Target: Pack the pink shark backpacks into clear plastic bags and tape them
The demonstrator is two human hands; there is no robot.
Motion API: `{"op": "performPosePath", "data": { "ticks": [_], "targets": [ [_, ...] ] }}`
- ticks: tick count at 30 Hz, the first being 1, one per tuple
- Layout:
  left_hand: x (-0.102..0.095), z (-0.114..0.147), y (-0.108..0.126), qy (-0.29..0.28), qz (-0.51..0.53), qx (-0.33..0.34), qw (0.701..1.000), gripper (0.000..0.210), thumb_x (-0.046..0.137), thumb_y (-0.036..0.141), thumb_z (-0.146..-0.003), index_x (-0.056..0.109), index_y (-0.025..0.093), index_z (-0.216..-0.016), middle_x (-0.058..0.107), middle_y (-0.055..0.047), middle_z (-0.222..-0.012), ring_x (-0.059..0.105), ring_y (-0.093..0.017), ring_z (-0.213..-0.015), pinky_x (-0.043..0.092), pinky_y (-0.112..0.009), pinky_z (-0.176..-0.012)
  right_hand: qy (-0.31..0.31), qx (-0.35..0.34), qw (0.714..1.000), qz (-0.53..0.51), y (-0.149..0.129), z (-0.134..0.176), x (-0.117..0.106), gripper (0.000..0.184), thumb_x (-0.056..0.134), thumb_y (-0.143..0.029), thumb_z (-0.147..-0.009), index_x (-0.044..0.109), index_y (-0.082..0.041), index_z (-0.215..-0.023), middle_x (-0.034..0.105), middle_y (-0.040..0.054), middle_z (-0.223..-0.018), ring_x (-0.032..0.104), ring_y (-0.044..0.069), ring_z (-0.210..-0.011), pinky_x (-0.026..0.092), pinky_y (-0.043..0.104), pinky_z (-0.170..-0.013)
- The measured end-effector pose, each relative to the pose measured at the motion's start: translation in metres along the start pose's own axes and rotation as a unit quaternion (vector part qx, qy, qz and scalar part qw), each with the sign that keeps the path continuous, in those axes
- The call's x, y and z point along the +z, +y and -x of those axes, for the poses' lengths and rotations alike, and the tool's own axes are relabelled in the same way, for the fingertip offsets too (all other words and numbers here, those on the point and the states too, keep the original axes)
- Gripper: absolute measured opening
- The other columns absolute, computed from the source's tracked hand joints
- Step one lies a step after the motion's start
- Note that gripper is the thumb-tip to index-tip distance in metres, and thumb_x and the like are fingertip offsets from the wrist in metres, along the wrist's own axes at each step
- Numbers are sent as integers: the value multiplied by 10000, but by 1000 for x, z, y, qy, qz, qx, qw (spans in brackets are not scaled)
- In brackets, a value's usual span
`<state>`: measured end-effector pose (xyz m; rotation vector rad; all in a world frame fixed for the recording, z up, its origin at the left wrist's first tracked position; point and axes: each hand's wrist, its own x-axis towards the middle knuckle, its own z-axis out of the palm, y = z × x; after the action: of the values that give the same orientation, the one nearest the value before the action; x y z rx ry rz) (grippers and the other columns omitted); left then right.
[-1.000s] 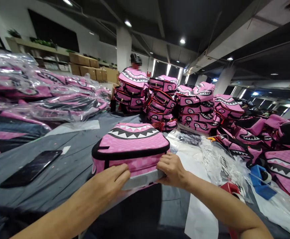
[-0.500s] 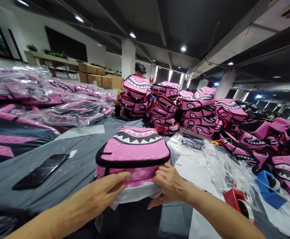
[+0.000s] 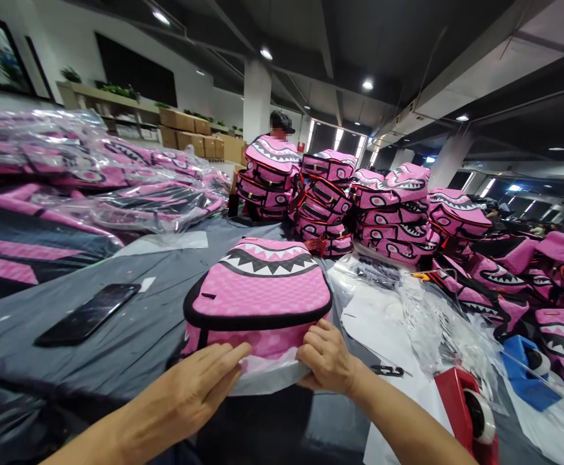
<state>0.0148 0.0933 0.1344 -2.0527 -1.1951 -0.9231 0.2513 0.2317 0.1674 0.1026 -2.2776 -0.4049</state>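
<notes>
A pink backpack [image 3: 262,298] with black trim and a shark-teeth print lies in front of me, its near end facing me. Along that end runs a thin, whitish, translucent sheet [image 3: 268,381], which looks like plastic. My left hand [image 3: 208,378] is closed on the sheet's left part, fingers against the pink side and thumb hidden. On the right, my right hand [image 3: 324,356] grips the sheet with curled fingers, its knuckles close to the backpack's lower corner.
Stacked pink backpacks [image 3: 320,200] stand behind, and plastic-wrapped ones [image 3: 165,206] are piled left. A phone [image 3: 88,314] lies on the grey-covered table [image 3: 131,361]. At right are a red tape dispenser [image 3: 466,413], a blue one [image 3: 528,371] and clear plastic bags [image 3: 422,310]. A person [image 3: 280,124] is beyond.
My right thumb, stretched out below the sheet before, is now tucked under my fingers. Both hands stay at the backpack's near end. The camera view has shifted slightly.
</notes>
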Motion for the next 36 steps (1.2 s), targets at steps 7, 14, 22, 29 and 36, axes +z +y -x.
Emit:
{"op": "performPosePath", "data": {
  "ticks": [7,14,22,29,36],
  "targets": [
    [9,4,12,65,-76,35,994,139,524,48,-937,602,159,-966,710,-109,-1051,673,-220,-894,582,-354,-811,0,-49,998,28,-4,14,11,261,415,-83,-931,544,-180,-726,420,-17,-625,360,154,-606,272,318,-616],
    [35,46,59,31,-72,-45,996,209,465,212,-1019,640,138,-932,703,-125,-1028,689,-197,-874,586,-310,-791,8,-7,999,34,-21,66,47,284,437,-59,-914,510,-199,-678,402,-27,-589,347,151,-580,260,321,-604],
    [42,84,75,6,41,-158,987,247,428,251,-1043,664,192,-1000,679,-77,-1083,692,-158,-951,585,-244,-865,-181,76,975,-103,-44,99,31,262,443,-334,-1038,592,-140,-1132,658,22,-751,561,176,-711,419,324,-713],
    [40,67,70,-76,11,-173,982,312,370,271,-1056,645,198,-1183,700,-69,-1043,720,-180,-873,595,-289,-756,-389,91,914,-72,-40,63,29,107,649,-275,-975,619,-181,-932,722,12,-733,645,181,-716,375,328,-652],
    [46,67,66,-258,-25,-139,956,268,426,164,-985,684,185,-1053,721,-67,-936,674,-223,-765,522,-351,-682,-467,110,875,-67,-41,50,23,53,634,-199,-958,651,-177,-913,698,33,-731,581,177,-661,318,319,-590]
  ]
}}
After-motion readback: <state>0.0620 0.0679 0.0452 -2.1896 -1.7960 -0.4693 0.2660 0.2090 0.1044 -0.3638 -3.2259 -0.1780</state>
